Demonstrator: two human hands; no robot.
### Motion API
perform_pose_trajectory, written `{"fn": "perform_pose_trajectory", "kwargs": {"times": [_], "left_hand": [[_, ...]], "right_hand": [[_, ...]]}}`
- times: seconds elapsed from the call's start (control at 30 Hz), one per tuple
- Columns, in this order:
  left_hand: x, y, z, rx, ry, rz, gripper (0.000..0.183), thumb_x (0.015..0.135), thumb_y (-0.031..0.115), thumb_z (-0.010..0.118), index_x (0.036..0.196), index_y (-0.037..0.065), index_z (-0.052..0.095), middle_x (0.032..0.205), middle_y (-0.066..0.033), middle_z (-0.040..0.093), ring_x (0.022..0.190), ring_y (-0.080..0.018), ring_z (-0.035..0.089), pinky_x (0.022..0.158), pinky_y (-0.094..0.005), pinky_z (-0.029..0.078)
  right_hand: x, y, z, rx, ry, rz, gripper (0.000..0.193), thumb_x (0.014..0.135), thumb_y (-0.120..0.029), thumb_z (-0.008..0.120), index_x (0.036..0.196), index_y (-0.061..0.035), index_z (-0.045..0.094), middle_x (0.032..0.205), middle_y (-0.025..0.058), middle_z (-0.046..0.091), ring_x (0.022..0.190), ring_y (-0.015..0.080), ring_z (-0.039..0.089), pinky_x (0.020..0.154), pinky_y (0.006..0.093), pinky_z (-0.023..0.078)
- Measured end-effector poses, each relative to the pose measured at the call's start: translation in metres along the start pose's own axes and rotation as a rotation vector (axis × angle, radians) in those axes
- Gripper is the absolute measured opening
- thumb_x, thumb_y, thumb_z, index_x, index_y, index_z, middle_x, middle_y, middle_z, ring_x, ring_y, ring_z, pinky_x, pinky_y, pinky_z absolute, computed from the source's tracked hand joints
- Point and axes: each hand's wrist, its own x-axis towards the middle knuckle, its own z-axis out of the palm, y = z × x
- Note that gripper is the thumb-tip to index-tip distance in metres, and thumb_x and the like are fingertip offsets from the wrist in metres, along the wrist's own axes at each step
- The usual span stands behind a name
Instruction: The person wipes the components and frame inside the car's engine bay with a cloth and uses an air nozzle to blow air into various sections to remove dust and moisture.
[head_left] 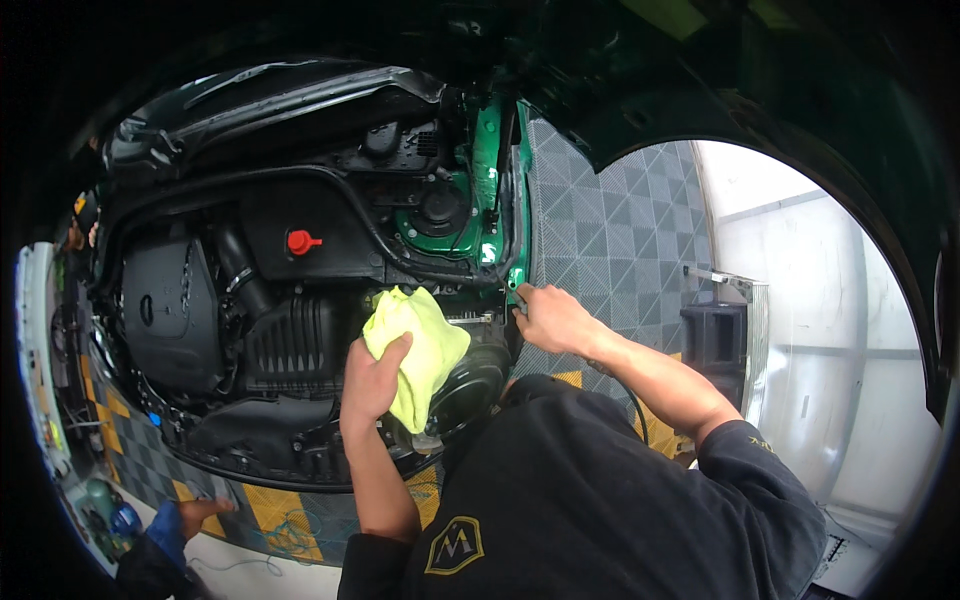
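Observation:
My left hand (372, 385) grips a yellow-green cloth (425, 350) that hangs bunched over the front of the engine bay, close to the headlight area. My right hand (552, 318) is closed at the green fender edge (517, 270), its fingertips curled against the inner rim. What those fingers hold, if anything, is too small to make out. Left of the cloth lie a ribbed black housing (290, 345) and a black engine cover (172, 315). A red cap (302, 242) stands out on the black trim farther back.
Overhead spreads the dark green raised hood (780, 70). Grey floor tiles (620, 220) run beside the car, with a black box (712, 345) by the white wall (830, 300). At lower left another person's hand (205, 510) and blue sleeve show near a thin hose (290, 535).

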Motion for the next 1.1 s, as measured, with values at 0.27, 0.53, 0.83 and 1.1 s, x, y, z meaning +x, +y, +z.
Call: {"fn": "perform_pose_trajectory", "kwargs": {"times": [0.27, 0.53, 0.83, 1.1], "left_hand": [[-0.003, 0.01, 0.016, 0.041, -0.072, 0.005, 0.029, 0.097, 0.018, 0.065, 0.108, -0.008, 0.07, 0.093, -0.01, 0.075, 0.085, -0.0136, 0.069, 0.078, -0.0335, 0.053], [0.001, 0.001, 0.013, -0.002, -0.054, -0.011, 0.029, 0.097, 0.02, 0.066, 0.107, -0.007, 0.071, 0.092, -0.0093, 0.075, 0.085, -0.0134, 0.068, 0.079, -0.0332, 0.053], [0.015, 0.005, 0.01, -0.055, -0.059, 0.019, 0.03, 0.096, 0.018, 0.067, 0.113, -0.007, 0.069, 0.099, -0.0088, 0.074, 0.091, -0.0139, 0.068, 0.082, -0.0322, 0.053], [0.016, 0.003, 0.001, -0.095, -0.072, -0.007, 0.03, 0.096, 0.017, 0.066, 0.115, -0.006, 0.069, 0.1, -0.0086, 0.074, 0.092, -0.0138, 0.068, 0.084, -0.0318, 0.053]], "right_hand": [[0.017, 0.011, -0.002, 0.007, 0.005, -0.019, 0.044, 0.091, -0.019, 0.057, 0.122, 0.0115, 0.062, 0.096, 0.0359, 0.07, 0.099, 0.0497, 0.07, 0.093, 0.0552, 0.055], [0.032, -0.002, -0.032, 0.049, 0.044, -0.127, 0.038, 0.091, -0.019, 0.059, 0.112, 0.0117, 0.066, 0.098, 0.0342, 0.071, 0.099, 0.0509, 0.069, 0.092, 0.0537, 0.055], [0.045, -0.002, -0.008, -0.364, -0.177, -0.106, 0.04, 0.083, -0.013, 0.061, 0.114, 0.0116, 0.064, 0.102, 0.0292, 0.073, 0.092, 0.0448, 0.074, 0.081, 0.0502, 0.06], [0.087, 0.023, -0.025, -0.422, 0.04, -0.075, 0.036, 0.081, -0.014, 0.063, 0.108, 0.0106, 0.066, 0.093, 0.0278, 0.074, 0.087, 0.0448, 0.074, 0.077, 0.0486, 0.061]]}}
